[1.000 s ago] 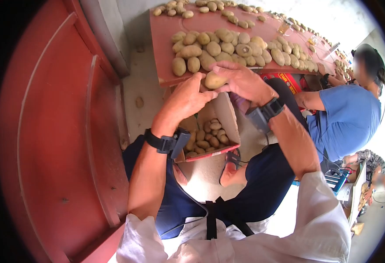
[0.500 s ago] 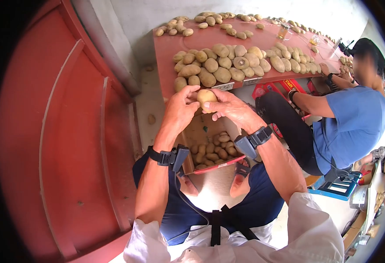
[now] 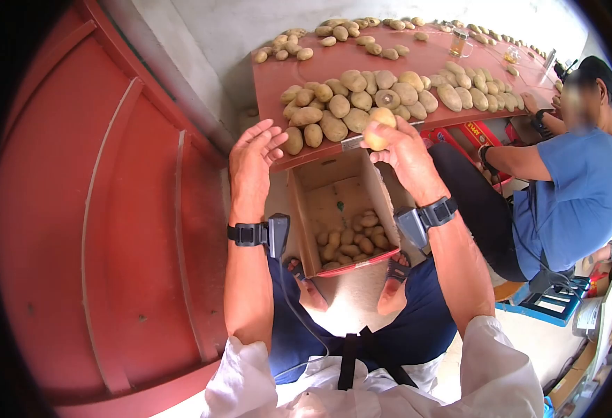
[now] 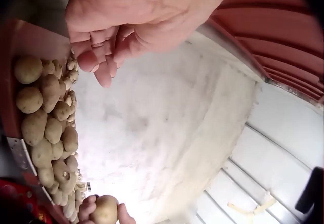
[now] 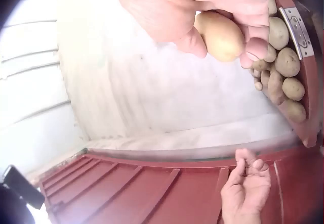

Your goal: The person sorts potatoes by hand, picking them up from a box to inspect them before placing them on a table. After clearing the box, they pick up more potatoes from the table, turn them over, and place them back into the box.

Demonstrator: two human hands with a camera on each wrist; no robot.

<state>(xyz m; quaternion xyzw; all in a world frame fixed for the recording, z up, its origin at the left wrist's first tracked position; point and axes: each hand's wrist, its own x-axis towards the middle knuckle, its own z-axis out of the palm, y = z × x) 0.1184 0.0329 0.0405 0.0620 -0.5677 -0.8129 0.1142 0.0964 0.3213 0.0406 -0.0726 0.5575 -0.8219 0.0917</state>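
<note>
My right hand [image 3: 410, 157] holds a pale potato [image 3: 380, 127] between thumb and fingers, in front of the table's near edge. In the right wrist view that potato [image 5: 221, 36] shows smooth and yellowish in the grip. The left hand [image 3: 251, 164] is raised apart from it, fingers loosely bent and nothing in them; the left wrist view shows the same relaxed hand [image 4: 134, 24]. Below and between both hands stands a cardboard box [image 3: 378, 182] with a heap of potatoes [image 3: 355, 240] in its near part. A pile of larger potatoes [image 3: 337, 115] lies along the table edge just beyond the hands.
The red table [image 3: 271, 80] also carries scattered potatoes at the back and a glass mug [image 3: 459, 43]. A person in a blue shirt [image 3: 578, 188] sits close on the right. On the left stands a red door [image 3: 132, 209]. Red boxes [image 3: 475, 132] are under the table.
Both hands were together at the potato; now the left has let go and moved left, while the right has carried the potato to the right and up toward the pile.
</note>
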